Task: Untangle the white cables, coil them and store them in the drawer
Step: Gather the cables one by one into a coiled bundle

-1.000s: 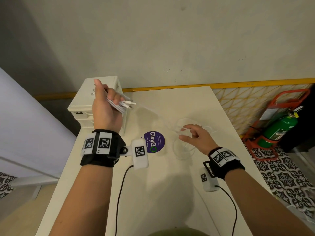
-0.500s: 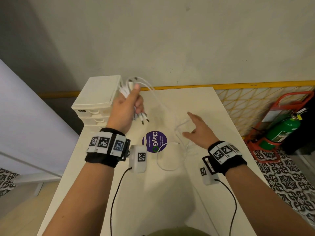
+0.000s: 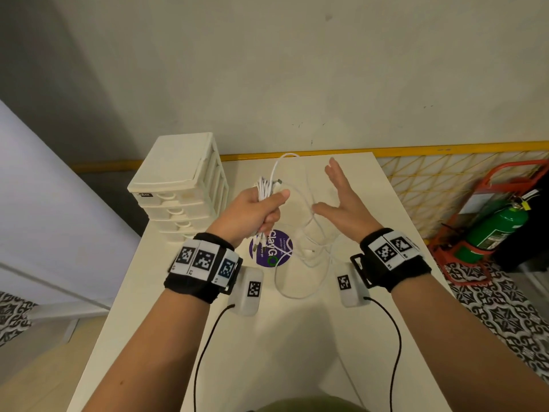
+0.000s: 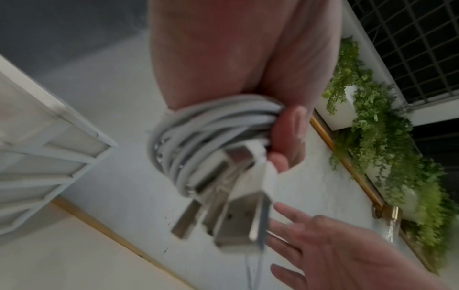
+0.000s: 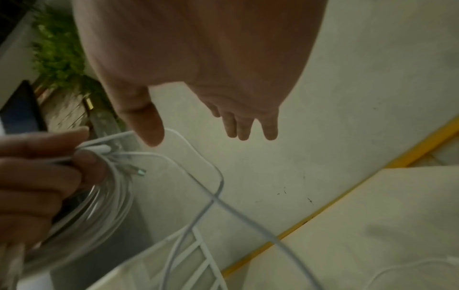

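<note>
My left hand [image 3: 261,212] has a tight grip on the coiled white cables [image 3: 265,188], center frame. Right hand [image 3: 344,203] flat, fingers straight, holding nothing, beside loose cable [image 3: 297,281] on desk [image 3: 267,352].

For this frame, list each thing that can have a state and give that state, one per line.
left hand: grips the coiled cable bundle
cable bundle: coiled, lifted off the table
loose cable: uncoiled, trailing onto the table
right hand: fingers straight, holds nothing
drawer unit: the drawers visible are closed
</note>
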Demonstrator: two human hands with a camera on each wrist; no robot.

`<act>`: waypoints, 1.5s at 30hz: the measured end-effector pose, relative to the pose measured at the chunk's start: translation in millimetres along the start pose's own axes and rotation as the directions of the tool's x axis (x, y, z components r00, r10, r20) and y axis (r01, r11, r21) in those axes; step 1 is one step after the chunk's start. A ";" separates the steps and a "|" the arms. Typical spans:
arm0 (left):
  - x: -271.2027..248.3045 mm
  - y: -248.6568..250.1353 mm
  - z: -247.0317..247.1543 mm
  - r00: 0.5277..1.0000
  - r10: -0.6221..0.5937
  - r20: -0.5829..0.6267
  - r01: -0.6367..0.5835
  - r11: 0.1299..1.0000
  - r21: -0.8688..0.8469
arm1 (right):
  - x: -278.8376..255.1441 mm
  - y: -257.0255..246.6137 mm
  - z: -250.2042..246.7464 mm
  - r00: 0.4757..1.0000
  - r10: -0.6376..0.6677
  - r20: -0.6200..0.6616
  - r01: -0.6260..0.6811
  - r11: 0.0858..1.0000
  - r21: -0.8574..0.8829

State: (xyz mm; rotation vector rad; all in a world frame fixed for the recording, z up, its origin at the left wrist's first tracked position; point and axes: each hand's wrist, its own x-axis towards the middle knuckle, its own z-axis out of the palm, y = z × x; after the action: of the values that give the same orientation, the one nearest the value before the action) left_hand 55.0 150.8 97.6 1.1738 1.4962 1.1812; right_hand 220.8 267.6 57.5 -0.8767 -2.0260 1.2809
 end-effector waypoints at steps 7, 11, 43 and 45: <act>-4.3 8.9 17.8 0.970 0.071 0.231 -0.070 0.997 -0.013 | 2.1 10.4 28.2 0.997 -0.078 0.014 0.079 0.991 -0.106; 0.8 9.6 17.2 0.946 0.170 0.274 -0.064 0.932 -0.356 | -2.9 24.6 46.3 0.998 -0.054 0.024 0.057 0.992 -0.116; 11.7 -22.9 18.4 0.950 0.071 0.305 0.009 0.967 -0.254 | 6.5 -20.8 5.1 0.943 -0.317 -0.100 0.317 0.948 -0.022; 10.7 -16.7 20.3 0.946 0.099 0.308 0.017 0.936 -0.353 | 10.6 -17.5 4.4 0.940 -0.332 -0.073 0.332 0.943 -0.016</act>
State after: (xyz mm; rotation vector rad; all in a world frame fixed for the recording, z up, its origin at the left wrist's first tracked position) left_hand 70.3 162.8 77.0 1.0918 0.9706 1.1621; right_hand 207.1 267.9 73.3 -0.5433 -2.0123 1.0407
